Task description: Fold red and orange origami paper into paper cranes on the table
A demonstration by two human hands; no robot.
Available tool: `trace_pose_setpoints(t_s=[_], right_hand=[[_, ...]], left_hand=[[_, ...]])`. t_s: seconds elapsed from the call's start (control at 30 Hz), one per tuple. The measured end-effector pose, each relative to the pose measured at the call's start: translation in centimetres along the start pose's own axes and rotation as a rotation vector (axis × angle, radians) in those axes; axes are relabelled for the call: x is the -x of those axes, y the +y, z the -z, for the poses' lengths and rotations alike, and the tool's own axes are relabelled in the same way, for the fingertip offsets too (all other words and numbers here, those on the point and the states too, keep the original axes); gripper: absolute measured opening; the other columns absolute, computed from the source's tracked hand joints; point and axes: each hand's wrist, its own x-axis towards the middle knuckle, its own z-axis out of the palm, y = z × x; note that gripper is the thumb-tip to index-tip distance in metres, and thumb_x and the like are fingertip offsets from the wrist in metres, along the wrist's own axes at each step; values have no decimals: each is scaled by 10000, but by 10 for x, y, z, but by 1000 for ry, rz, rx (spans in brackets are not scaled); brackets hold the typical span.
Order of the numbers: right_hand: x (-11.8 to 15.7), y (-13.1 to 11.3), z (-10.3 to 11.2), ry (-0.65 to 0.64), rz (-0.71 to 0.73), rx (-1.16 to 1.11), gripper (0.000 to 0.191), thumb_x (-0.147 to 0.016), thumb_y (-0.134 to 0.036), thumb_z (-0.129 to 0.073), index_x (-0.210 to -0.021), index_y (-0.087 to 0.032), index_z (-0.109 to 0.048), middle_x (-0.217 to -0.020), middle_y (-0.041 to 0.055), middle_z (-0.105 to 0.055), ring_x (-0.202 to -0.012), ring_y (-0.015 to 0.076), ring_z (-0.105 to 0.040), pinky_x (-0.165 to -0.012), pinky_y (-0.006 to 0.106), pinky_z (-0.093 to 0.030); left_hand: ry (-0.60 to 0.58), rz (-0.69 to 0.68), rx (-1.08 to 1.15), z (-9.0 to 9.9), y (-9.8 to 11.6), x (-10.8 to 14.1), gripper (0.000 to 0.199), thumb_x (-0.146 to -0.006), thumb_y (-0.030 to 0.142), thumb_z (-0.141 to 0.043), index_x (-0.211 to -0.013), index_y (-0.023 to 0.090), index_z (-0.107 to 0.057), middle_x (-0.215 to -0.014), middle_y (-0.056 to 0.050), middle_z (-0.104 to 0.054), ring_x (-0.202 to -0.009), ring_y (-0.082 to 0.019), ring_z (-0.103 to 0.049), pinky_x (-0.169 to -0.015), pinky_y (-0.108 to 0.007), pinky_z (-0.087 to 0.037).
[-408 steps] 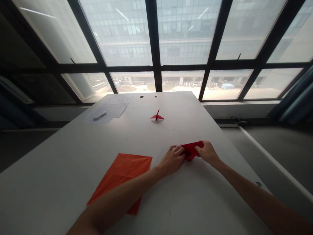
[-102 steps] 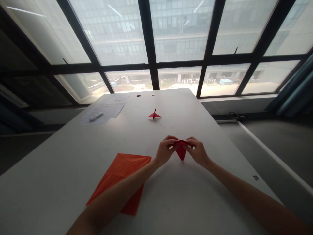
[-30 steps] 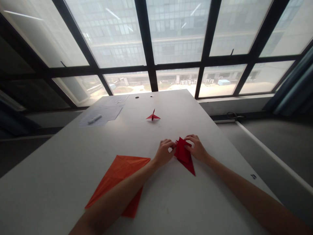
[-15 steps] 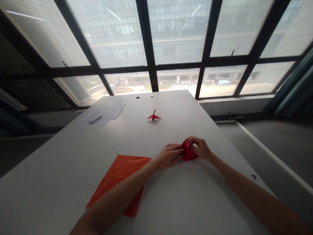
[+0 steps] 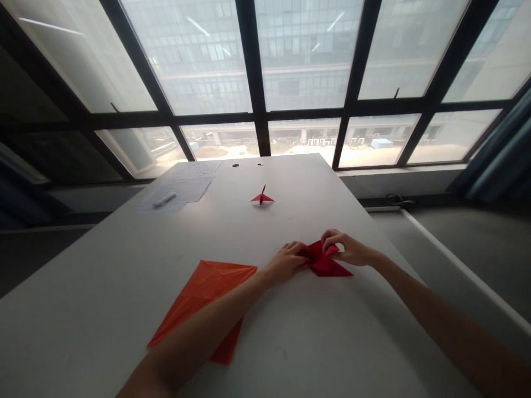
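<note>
A partly folded piece of red origami paper [image 5: 326, 261] lies flat on the white table [image 5: 290, 331], with a pointed flap reaching right. My left hand [image 5: 286, 262] presses its left side with the fingertips. My right hand [image 5: 346, 247] pinches a raised flap on top of it between thumb and fingers. Part of the paper is hidden under my fingers. Left of my forearm lies a creased orange paper square [image 5: 207, 293], partly covered by my left arm. A small finished red paper crane [image 5: 261, 196] stands farther up the table, out of reach of my fingers.
At the far left corner of the table lie printed paper sheets [image 5: 178, 189] with a white marker [image 5: 164, 199] on them. Two small round holes [image 5: 235, 165] mark the far end. Large dark-framed windows stand behind the table.
The red paper has gone from a narrow folded point to a flatter, wider shape with a point to the right. My right hand has moved right and pinches a flap.
</note>
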Motion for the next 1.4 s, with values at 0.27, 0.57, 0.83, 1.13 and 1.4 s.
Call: trace_pose_setpoints(t_s=[0.27,0.57,0.83,1.13,1.4], right_hand=[[-45,-22,23,-505,-123,92,146,-771,-266,-676,-848,-170,-753,-709,-1,-679,-664,144,-544,-610,247,-411],[-59,-24,19,-348,-83,-64,203,-610,-213,-777,-811,-210,-747,-697,-30,-682,-592,119,-563,-524,212,-410],[18,0,-35,442,-135,247,117,-865,-210,-581,-904,-197,-690,-879,60,-677,-794,194,-604,-716,326,-504],[45,1,-77,359,-26,305,308,-881,-161,-581,-1149,-279,-678,-1134,66,-672,-1051,248,-596,-943,419,-491],[44,1,-76,312,38,285,235,-908,-178,-557,-1038,-272,-729,-1082,64,-698,-1003,239,-607,-902,405,-499]], left_hand=[[-17,-26,45,1,-3,1,266,-925,205,-540,-1110,290,-711,-1207,-24,-597,-1146,-199,-517,-1043,-341,-381],[-2,-49,36,0,-2,4,243,-929,280,-543,-1109,269,-706,-1204,-46,-607,-1146,-229,-521,-1024,-368,-395],[0,-36,-48,9,9,6,275,-890,446,-603,-1074,269,-705,-1271,-73,-579,-1260,-266,-425,-1112,-452,-258],[98,104,188,10,1,5,291,-910,479,-563,-985,243,-718,-1155,-61,-657,-1105,-238,-526,-1017,-408,-352],[33,-7,443,8,0,6,378,-930,468,-524,-1089,166,-687,-1203,-144,-636,-1090,-260,-600,-974,-366,-467]])
